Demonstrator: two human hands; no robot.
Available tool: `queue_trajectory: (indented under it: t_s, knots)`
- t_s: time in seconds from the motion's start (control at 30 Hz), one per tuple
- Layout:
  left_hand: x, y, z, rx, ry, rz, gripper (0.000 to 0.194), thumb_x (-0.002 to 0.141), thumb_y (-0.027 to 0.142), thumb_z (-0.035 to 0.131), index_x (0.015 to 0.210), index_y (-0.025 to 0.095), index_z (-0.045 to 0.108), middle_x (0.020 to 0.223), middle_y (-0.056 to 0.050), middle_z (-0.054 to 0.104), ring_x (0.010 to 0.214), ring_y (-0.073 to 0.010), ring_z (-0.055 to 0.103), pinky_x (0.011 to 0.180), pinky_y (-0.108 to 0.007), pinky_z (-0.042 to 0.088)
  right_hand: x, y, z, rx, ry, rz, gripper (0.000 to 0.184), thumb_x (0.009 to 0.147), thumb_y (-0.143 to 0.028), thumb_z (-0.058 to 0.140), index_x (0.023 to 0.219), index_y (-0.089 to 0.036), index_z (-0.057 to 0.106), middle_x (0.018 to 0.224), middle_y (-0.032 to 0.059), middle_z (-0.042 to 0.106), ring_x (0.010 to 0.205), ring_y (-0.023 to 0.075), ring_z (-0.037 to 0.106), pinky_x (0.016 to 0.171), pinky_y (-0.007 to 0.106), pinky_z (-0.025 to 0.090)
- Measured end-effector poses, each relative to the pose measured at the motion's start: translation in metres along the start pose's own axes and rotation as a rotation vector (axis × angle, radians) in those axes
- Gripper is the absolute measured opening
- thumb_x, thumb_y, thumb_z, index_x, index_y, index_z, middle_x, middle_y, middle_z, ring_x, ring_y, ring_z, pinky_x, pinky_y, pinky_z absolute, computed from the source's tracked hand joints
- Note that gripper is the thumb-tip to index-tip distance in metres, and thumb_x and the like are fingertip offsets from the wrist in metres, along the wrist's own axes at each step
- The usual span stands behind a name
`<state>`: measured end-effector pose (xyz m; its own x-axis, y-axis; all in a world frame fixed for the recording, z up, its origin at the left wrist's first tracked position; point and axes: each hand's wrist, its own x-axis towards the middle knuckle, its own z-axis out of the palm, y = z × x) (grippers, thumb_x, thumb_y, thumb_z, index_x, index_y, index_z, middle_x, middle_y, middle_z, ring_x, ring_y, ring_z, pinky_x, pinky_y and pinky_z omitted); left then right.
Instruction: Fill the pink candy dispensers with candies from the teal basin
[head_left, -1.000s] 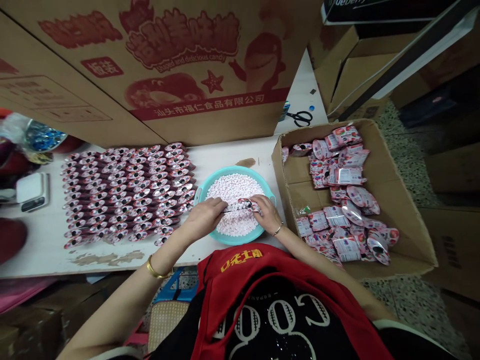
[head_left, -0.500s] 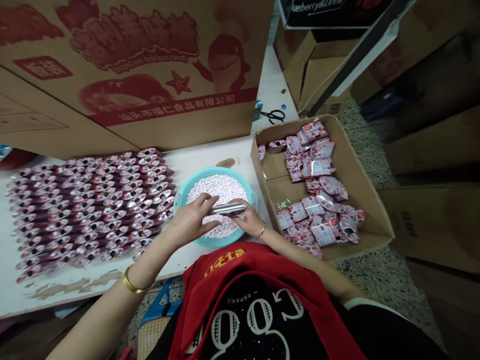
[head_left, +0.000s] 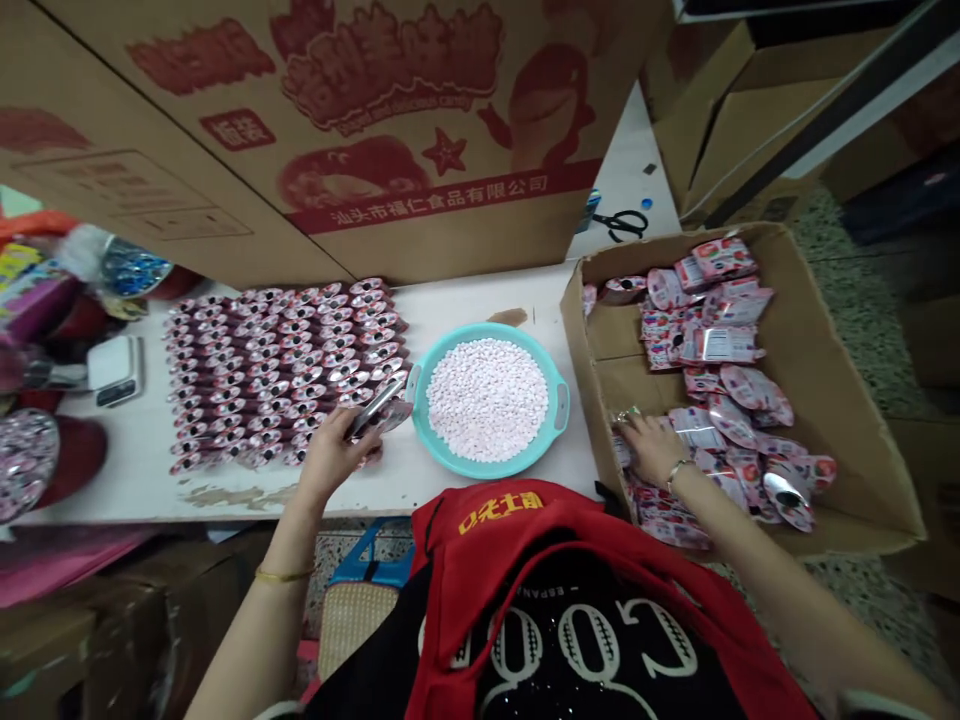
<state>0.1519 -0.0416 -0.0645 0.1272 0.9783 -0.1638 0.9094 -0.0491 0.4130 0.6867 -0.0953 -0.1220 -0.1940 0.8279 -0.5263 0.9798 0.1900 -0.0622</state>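
Note:
My left hand (head_left: 332, 457) is shut around a silver foil candy tube (head_left: 377, 409), just left of the teal plastic basin (head_left: 560, 396) and beside the rows of tube packs (head_left: 285, 375). The basin holds a heap of small pink-white candies (head_left: 487, 400). My right hand (head_left: 652, 447) reaches into a cardboard box (head_left: 874, 470), its fingers spread on loose pink foil packets (head_left: 724, 345) and holding none that I can see.
A large printed candy carton (head_left: 337, 130) stands upright along the table's back. Black-handled scissors (head_left: 619, 225) lie behind the box. A small white electronic scale (head_left: 116, 370) and assorted packets sit at the far left. A woven stool seat (head_left: 356, 630) is below the table's front edge.
My hands have parted. The right hand has left the basin and gone into the box. The left hand has moved left of the basin with the silver tube, now tilted.

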Motion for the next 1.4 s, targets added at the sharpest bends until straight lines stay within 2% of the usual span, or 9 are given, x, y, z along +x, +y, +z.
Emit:
queue_trajectory:
  t_s: [0.1, 0.27, 0.47, 0.57, 0.7, 0.87, 1.0, 1.2, 1.4]
  knots:
    - [-0.008, -0.036, 0.021, 0.067, -0.098, -0.099, 0.038, 0.080, 0.044, 0.057, 0.106, 0.017, 0.060, 0.092, -0.006, 0.061, 0.081, -0.0182, 0.056, 0.072, -0.028, 0.044, 0.013, -0.005, 0.012, -0.104, -0.069, -0.127, 0.042, 0.072, -0.007, 0.054, 0.112, -0.015, 0.063, 0.121, 0.0174, 0.059, 0.112, 0.0311, 0.051, 0.089, 0.042, 0.038]
    - [0.007, -0.047, 0.071, 0.051, -0.178, -0.151, 0.032, 0.081, 0.044, 0.052, 0.098, 0.017, 0.060, 0.086, -0.005, 0.061, 0.079, -0.0181, 0.055, 0.073, -0.028, 0.043, 0.027, 0.001, 0.009, -0.125, -0.194, -0.137, 0.050, 0.066, -0.014, 0.064, 0.116, -0.017, 0.061, 0.120, 0.0168, 0.060, 0.111, 0.0311, 0.053, 0.090, 0.042, 0.037]
    - [0.014, -0.039, 0.084, 0.027, 0.102, -0.156, 0.054, 0.079, 0.049, 0.057, 0.120, 0.014, 0.050, 0.108, -0.013, 0.058, 0.099, -0.0253, 0.054, 0.083, -0.034, 0.046, 0.017, 0.005, 0.007, 0.001, -0.071, -0.131, 0.053, 0.061, -0.028, 0.073, 0.110, -0.011, 0.059, 0.113, 0.0183, 0.061, 0.108, 0.0317, 0.056, 0.097, 0.043, 0.038]
    - [0.012, -0.021, 0.070, 0.012, 0.184, -0.106, 0.051, 0.087, 0.047, 0.049, 0.126, 0.016, 0.048, 0.112, -0.013, 0.058, 0.102, -0.0262, 0.056, 0.087, -0.036, 0.045, 0.017, 0.011, -0.002, 0.335, 0.181, 0.092, 0.046, 0.067, -0.035, 0.067, 0.106, -0.013, 0.056, 0.102, 0.0157, 0.064, 0.099, 0.0292, 0.059, 0.090, 0.042, 0.045]
    - [0.033, 0.023, 0.072, -0.025, -0.052, 0.129, 0.035, 0.092, 0.038, 0.042, 0.119, 0.021, 0.055, 0.109, -0.009, 0.062, 0.101, -0.0229, 0.058, 0.087, -0.033, 0.046, 0.013, 0.002, -0.040, 1.137, 0.468, 0.161, 0.049, 0.072, -0.047, 0.063, 0.111, -0.021, 0.051, 0.104, 0.0091, 0.064, 0.091, 0.0248, 0.063, 0.080, 0.042, 0.052]
    - [0.087, 0.077, 0.119, 0.197, -0.200, 0.212, 0.033, 0.092, 0.023, 0.039, 0.122, 0.018, 0.054, 0.109, -0.012, 0.059, 0.104, -0.0238, 0.055, 0.088, -0.035, 0.044, -0.009, -0.052, -0.093, 1.722, 0.174, -0.122, 0.062, 0.075, -0.068, 0.049, 0.116, -0.022, 0.054, 0.120, 0.0160, 0.060, 0.102, 0.0312, 0.063, 0.078, 0.053, 0.052]
    - [0.093, 0.103, 0.157, 0.272, -0.263, 0.302, 0.038, 0.091, 0.013, 0.035, 0.126, 0.017, 0.050, 0.112, -0.014, 0.057, 0.106, -0.0233, 0.053, 0.088, -0.035, 0.044, -0.013, -0.095, -0.102, 1.914, 0.113, -0.155, 0.083, 0.074, -0.083, 0.027, 0.119, -0.018, 0.052, 0.114, 0.0211, 0.062, 0.110, 0.0348, 0.059, 0.076, 0.054, 0.051]
    - [0.051, 0.116, 0.185, 0.028, -0.439, 0.383, 0.041, 0.086, 0.009, 0.041, 0.124, 0.019, 0.053, 0.115, -0.012, 0.058, 0.106, -0.0234, 0.054, 0.091, -0.036, 0.046, -0.002, -0.110, -0.082, 2.158, -0.133, -0.066, 0.055, 0.072, -0.045, 0.060, 0.121, -0.022, 0.054, 0.117, 0.0118, 0.066, 0.107, 0.0308, 0.063, 0.090, 0.052, 0.050]
    - [0.047, 0.100, 0.162, -0.365, -0.421, 0.338, 0.034, 0.090, 0.023, 0.043, 0.123, 0.019, 0.052, 0.114, -0.008, 0.060, 0.106, -0.0192, 0.057, 0.096, -0.034, 0.046, 0.017, -0.106, -0.051, 1.874, 0.275, 0.168, 0.053, 0.067, -0.030, 0.076, 0.114, -0.028, 0.052, 0.117, 0.0015, 0.064, 0.103, 0.0198, 0.063, 0.095, 0.040, 0.050]
